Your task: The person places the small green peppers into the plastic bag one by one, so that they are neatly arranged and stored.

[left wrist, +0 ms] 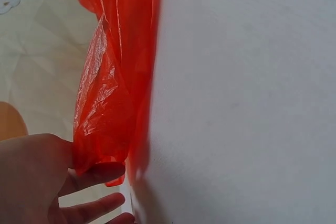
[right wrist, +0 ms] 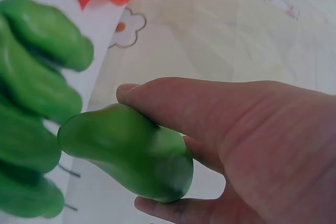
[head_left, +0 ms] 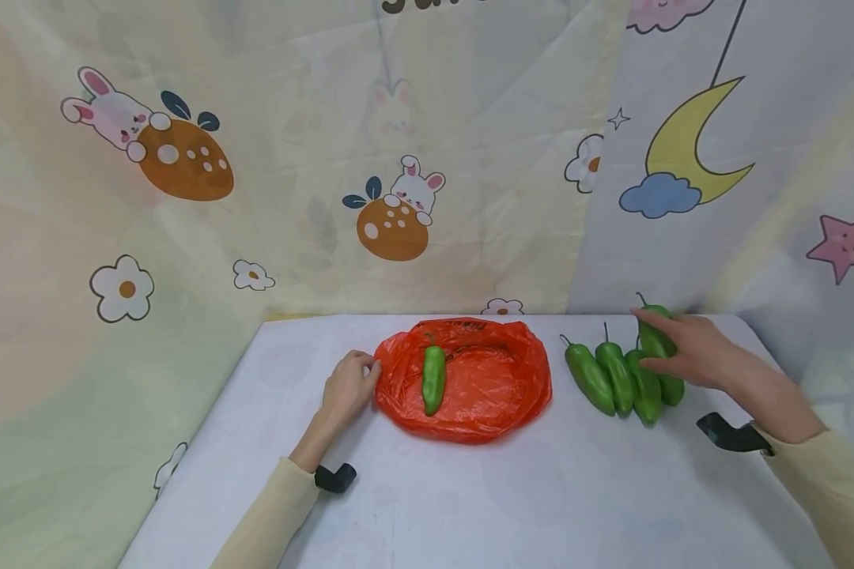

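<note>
A red plastic bag (head_left: 498, 395) lies with its rim rolled down into a shallow bowl, and one green pepper (head_left: 433, 381) is inside it. At the bag's left edge my left hand (head_left: 346, 385) pinches the red plastic between thumb and fingers, also visible in the left wrist view. On the right, my right hand (head_left: 697, 352) grips another green pepper (right wrist: 131, 148) between thumb and fingers, its stem end pointing away. This pepper is held above a row of several green peppers (head_left: 588, 379), partly covered by the hand.
A white table (head_left: 470, 506) carries everything, its back edge against a printed cloth (head_left: 299, 197) with rabbits, flowers and a moon. Black wrist straps (head_left: 733, 435) sit at both cuffs. White tabletop separates the bag from the pepper row.
</note>
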